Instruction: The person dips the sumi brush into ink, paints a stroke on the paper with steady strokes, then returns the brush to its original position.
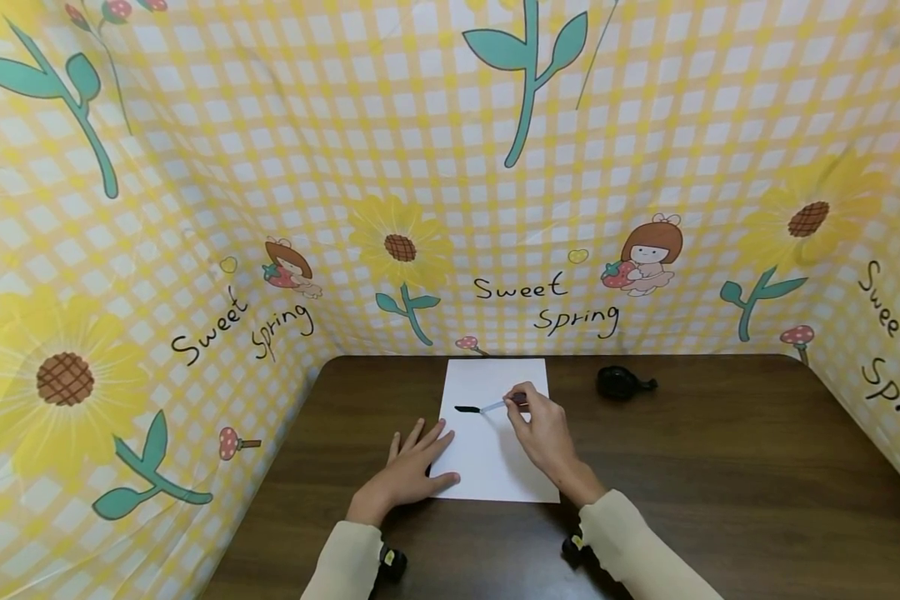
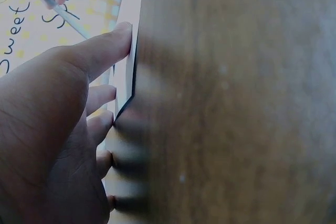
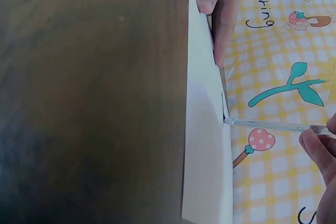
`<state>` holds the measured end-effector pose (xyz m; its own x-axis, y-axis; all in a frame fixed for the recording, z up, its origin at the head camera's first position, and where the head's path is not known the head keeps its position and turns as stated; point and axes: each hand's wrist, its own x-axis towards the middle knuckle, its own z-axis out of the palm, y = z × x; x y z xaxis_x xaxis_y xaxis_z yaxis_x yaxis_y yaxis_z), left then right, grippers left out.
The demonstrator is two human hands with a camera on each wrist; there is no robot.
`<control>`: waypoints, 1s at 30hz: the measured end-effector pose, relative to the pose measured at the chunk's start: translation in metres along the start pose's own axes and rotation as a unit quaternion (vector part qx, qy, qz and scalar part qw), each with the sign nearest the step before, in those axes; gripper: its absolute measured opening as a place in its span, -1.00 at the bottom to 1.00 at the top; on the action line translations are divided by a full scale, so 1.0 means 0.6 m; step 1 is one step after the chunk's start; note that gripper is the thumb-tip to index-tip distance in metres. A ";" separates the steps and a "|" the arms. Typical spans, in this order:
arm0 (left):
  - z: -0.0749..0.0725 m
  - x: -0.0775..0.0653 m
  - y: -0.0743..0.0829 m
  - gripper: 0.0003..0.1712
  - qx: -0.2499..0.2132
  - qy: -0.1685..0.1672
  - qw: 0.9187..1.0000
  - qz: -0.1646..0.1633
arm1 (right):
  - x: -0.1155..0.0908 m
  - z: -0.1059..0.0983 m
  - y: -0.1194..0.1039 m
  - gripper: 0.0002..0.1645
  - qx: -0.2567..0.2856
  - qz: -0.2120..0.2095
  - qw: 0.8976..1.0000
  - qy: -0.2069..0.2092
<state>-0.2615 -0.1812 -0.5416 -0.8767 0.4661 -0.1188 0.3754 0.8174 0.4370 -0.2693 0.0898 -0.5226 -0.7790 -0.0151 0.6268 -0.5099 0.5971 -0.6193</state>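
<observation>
Right hand (image 1: pixel 543 429): pinches a pen (image 1: pixel 493 406), tip at the right end of a black stroke (image 1: pixel 467 409) on the paper (image 1: pixel 487 462). Left hand (image 1: pixel 407 477): grasps nothing; fingers spread, thumb and forefinger on the paper's left side. Paper: white, lies on the worktop (image 1: pixel 705 450), by its far edge. Black object (image 1: pixel 617 383), narrow-ended: lies right of the paper, apart. Checked cloth (image 1: pixel 330 125): hangs behind and at both sides.

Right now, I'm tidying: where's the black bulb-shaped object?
Head view: the black bulb-shaped object lies right of the white paper, near the table's far edge.
</observation>
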 end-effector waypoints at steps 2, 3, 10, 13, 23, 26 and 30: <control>0.000 0.000 0.000 -0.06 -0.001 -0.001 1.000 0.000 | -0.001 -0.002 0.001 -0.92 0.001 0.002 1.000 0.002; 0.000 0.000 0.000 -0.05 -0.001 -0.002 1.000 0.000 | -0.001 -0.004 0.002 -0.92 0.001 0.003 1.000 0.001; 0.000 0.001 -0.001 -0.05 -0.003 -0.002 1.000 0.003 | -0.002 -0.012 0.002 -0.92 -0.006 0.010 1.000 -0.003; -0.002 0.001 0.000 -0.05 -0.004 -0.002 1.000 0.004 | -0.002 -0.016 0.003 -0.92 -0.011 0.008 1.000 -0.001; -0.003 -0.001 0.001 -0.06 -0.005 -0.003 1.000 0.007 | -0.006 -0.026 0.009 -0.91 -0.016 0.019 1.000 0.006; -0.003 -0.001 0.000 -0.06 -0.005 -0.003 1.000 0.007 | -0.008 -0.030 0.010 -0.90 -0.016 0.021 1.000 0.008; -0.004 -0.002 0.002 -0.06 -0.008 -0.004 1.000 0.006 | -0.009 -0.035 0.010 -0.90 -0.018 0.025 0.999 0.008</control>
<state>-0.2608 -0.1815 -0.5388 -0.8699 0.4782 -0.1210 0.3802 0.8063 0.4532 -0.2605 0.1103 -0.5197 -0.7970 0.0286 0.6033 -0.4564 0.6258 -0.6326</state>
